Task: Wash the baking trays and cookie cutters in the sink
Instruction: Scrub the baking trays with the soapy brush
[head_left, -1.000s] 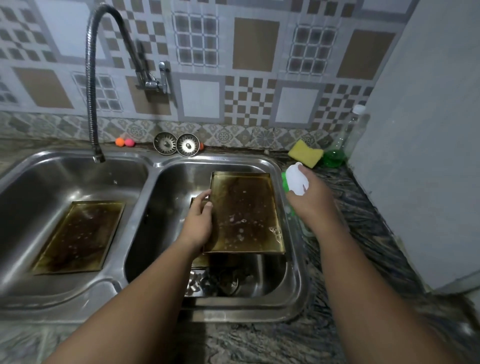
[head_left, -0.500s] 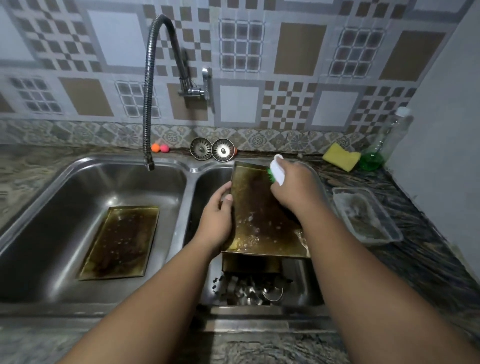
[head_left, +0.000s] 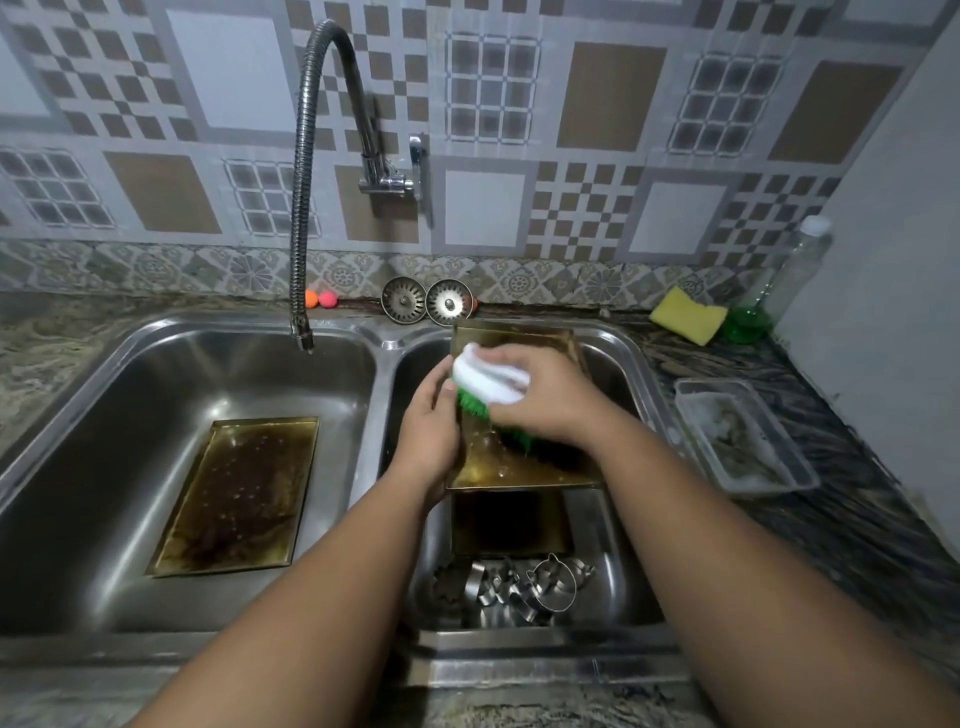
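Two sets of fingers curl: left hand grips tray, right hand grips brush.

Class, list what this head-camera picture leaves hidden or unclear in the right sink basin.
Head view:
- held baking tray: middle hidden by right hand and scrub brush.
- lower tray: far part covered by held baking tray.
- cookie cutters: small, overlapping; count unclear.
- left hand: fingers behind the tray hidden.
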